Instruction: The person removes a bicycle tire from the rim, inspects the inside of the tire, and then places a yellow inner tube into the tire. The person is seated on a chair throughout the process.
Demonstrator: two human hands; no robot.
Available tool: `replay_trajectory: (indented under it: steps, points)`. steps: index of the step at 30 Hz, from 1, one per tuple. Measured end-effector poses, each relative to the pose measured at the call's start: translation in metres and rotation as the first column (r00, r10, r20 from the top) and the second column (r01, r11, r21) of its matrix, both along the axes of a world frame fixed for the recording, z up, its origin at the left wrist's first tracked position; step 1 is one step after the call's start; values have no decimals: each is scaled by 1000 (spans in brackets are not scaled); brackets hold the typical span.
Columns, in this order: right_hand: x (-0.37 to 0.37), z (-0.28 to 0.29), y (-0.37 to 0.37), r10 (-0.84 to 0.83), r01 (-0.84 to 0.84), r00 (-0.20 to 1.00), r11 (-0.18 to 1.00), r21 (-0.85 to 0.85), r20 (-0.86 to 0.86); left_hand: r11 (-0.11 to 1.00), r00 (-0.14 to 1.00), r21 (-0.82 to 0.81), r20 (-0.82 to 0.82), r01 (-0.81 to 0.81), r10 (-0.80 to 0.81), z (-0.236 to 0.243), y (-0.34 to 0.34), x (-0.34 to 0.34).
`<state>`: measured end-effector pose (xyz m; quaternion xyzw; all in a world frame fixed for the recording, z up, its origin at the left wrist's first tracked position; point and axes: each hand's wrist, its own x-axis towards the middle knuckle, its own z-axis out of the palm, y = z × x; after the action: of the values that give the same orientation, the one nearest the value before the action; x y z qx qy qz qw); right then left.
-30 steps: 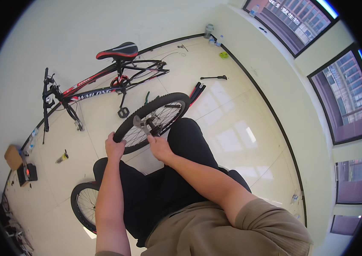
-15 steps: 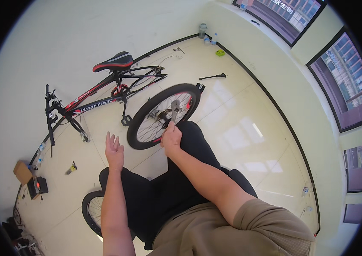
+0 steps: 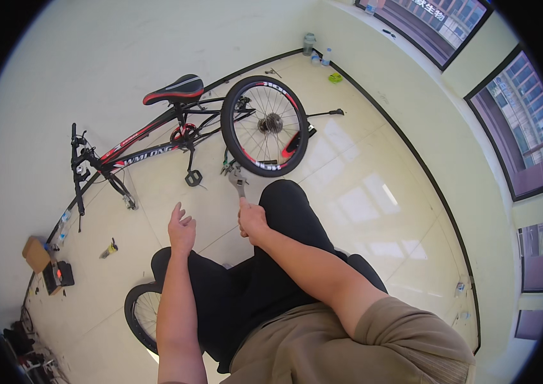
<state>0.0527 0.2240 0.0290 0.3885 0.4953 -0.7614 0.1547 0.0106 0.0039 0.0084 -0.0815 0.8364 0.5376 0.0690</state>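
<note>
My right hand [image 3: 253,222] grips the handle of a silver adjustable wrench [image 3: 239,182], its jaws pointing away from me. Just beyond the wrench, a bicycle wheel [image 3: 271,123] with a black tyre and a dark sprocket cluster leans or lies over the rear end of the bike frame; whether it touches the frame I cannot tell. My left hand [image 3: 182,230] is held above the floor, index finger out and the others loosely bent, nothing in it. Wheelless, the black and red bike frame [image 3: 150,155] lies at the far left, with a saddle [image 3: 178,90] and a pedal [image 3: 194,178].
Another wheel [image 3: 132,315] lies beside my left leg. To the left are a yellow-labelled tube [image 3: 109,248] and an open cardboard box [image 3: 39,256] by a black case [image 3: 60,275]. A kickstand [image 3: 329,113], a red and black part [image 3: 297,144] and bottles [image 3: 326,56] are farther off.
The wheel has moved away from me and its face has turned up into view. My right hand with the wrench came slightly nearer and left, off the wheel. My left hand shifted slightly right.
</note>
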Motion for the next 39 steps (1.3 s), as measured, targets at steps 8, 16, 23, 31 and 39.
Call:
replay_trajectory:
  steps: [8,16,23,31,39]
  points:
    - [4,6,1,77,-76,996,996,-48,38,996,999,-79,23,46,-44,0,5,3]
    - [0,11,0,73,-68,995,995,-66,64,993,998,-103,36,61,-58,-1,4,-1]
    - [-8,7,6,96,-82,991,987,-140,94,998,999,-67,-43,-5,2,7,6,-2]
    - [-22,22,8,100,-92,989,993,-76,108,-178,572,750,615,-637,542,66,-38,-40]
    - [-13,33,-21,193,-180,977,975,-133,93,-138,577,874,418,-466,701,3,-204,-31]
